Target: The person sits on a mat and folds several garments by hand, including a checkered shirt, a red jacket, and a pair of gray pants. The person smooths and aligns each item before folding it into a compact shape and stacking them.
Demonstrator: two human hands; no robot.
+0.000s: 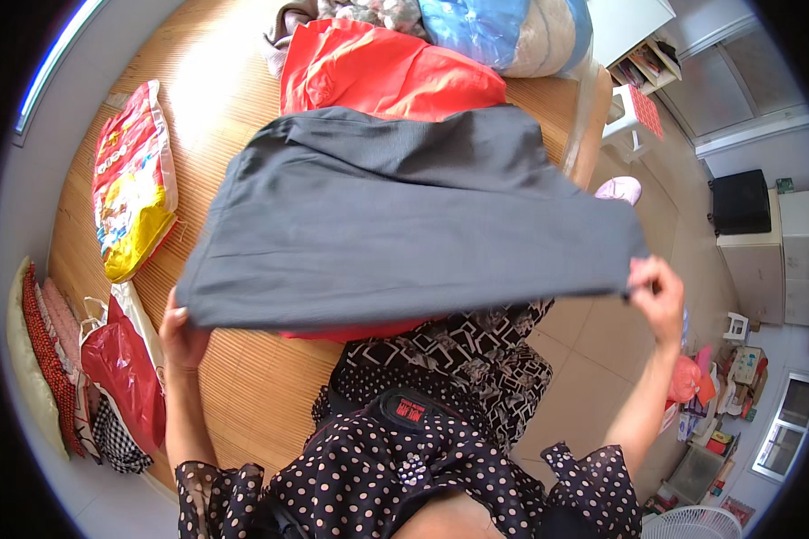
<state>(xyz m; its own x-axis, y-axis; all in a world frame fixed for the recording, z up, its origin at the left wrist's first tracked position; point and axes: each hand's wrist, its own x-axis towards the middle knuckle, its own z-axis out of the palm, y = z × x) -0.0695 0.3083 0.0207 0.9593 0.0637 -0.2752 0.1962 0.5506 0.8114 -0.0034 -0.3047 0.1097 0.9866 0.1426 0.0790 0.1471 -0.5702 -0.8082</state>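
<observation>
A dark grey cloth garment (404, 238) is stretched flat between my hands; its exact kind is not plain. My left hand (182, 337) grips its near left corner, with the thumb on top and the other fingers partly hidden. At the near right corner, my right hand (659, 296) pinches the edge between thumb and fingers. Beneath and beyond the garment lies a red cloth (377, 67), which also peeks out below the grey near edge.
A red and yellow printed bag (135, 189) lies left on the wooden surface (216, 54). Cushions (49, 350) and a dark red bag (126, 368) sit at the lower left. A blue plastic-wrapped bundle (512, 31) is at the far side. A stool (629, 117) stands right.
</observation>
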